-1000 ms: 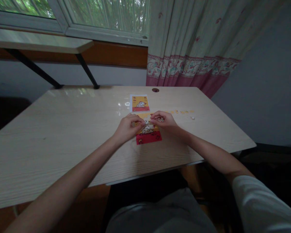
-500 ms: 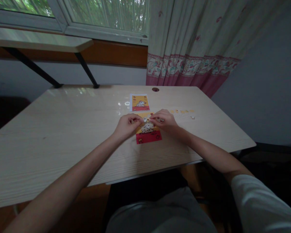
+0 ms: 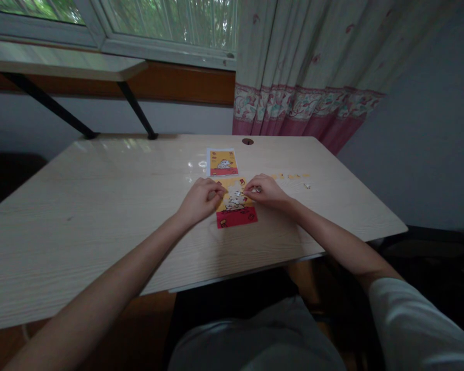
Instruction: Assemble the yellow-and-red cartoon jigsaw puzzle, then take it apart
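Note:
A partly assembled jigsaw puzzle (image 3: 237,217) in yellow and red, with a white cartoon animal on it, lies on the desk between my hands. My right hand (image 3: 268,190) pinches a small white puzzle piece (image 3: 238,194) over the puzzle's upper middle. At the puzzle's left edge is my left hand (image 3: 203,200), its thumb and fingers drawn together; whatever is between them is too small to tell. Just beyond the puzzle lies a picture card (image 3: 224,163) with the same yellow and red design.
Several loose yellow puzzle pieces (image 3: 294,176) form a row right of my right hand, with a small white piece (image 3: 307,186) nearer me. The desk (image 3: 139,206) has a cable hole (image 3: 248,141) at its back. A raised shelf (image 3: 62,64) stands at back left, a curtain (image 3: 294,67) behind.
My hands have drawn apart: the left slightly left, the right a little rightward. The white piece, earlier between both hands' fingertips, is now at my right fingertips.

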### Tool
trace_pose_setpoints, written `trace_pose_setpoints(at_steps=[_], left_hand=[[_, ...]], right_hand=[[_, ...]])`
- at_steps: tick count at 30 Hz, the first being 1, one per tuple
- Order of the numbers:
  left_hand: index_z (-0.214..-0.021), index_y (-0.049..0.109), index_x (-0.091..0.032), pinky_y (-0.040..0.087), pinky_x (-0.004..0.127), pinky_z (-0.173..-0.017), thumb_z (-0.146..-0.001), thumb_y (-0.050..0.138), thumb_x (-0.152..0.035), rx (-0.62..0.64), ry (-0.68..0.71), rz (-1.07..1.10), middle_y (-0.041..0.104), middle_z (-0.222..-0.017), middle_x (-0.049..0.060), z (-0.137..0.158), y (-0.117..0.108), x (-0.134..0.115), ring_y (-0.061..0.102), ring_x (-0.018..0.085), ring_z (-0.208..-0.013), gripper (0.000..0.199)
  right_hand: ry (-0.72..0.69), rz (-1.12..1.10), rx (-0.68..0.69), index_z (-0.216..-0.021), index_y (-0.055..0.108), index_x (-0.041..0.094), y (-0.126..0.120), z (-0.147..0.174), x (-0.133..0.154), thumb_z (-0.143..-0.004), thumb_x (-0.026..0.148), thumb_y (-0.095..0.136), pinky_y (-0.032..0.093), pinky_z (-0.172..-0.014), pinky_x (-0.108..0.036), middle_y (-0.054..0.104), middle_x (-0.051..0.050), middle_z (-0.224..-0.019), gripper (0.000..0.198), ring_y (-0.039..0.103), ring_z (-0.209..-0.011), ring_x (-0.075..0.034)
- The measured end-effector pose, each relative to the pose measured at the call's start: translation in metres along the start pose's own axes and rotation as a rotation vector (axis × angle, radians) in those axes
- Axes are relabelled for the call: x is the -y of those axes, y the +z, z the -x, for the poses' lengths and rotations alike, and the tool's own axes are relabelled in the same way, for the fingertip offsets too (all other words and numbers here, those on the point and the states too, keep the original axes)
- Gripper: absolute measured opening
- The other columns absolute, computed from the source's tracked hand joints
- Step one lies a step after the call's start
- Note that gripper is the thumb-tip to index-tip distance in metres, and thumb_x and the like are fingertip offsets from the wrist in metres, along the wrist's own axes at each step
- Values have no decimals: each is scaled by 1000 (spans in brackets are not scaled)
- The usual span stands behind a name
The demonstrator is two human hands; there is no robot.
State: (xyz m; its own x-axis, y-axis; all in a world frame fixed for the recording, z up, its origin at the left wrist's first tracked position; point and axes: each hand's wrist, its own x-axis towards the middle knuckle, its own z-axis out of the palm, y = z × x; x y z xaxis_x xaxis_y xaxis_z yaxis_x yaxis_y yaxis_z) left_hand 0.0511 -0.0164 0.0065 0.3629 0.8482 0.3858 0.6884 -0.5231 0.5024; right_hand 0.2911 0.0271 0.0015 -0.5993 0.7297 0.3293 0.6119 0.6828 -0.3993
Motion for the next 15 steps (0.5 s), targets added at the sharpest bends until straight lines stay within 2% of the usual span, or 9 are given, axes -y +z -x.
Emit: trace_pose_setpoints(at_steps=[5,15], left_hand=[[-95,72,-17,44,41,-84,-83,48,-20,66,72,-102,65,-92,10,2,1,3,53,24,-90,27],[-94,72,-21,44,41,-86,-82,49,-19,97,71,-114,65,-94,8,3,2,2,54,24,-92,26]], right_hand=[[9,50,51,-79,73,18,0,2,2,-78,23,67,38,-76,-28,71,-5,-79,8,59,-76,-16],[-32,64,39,-81,72,17,1,4,-1,-80,24,65,39,-77,-30,70,-5,-79,9,59,-78,-17]])
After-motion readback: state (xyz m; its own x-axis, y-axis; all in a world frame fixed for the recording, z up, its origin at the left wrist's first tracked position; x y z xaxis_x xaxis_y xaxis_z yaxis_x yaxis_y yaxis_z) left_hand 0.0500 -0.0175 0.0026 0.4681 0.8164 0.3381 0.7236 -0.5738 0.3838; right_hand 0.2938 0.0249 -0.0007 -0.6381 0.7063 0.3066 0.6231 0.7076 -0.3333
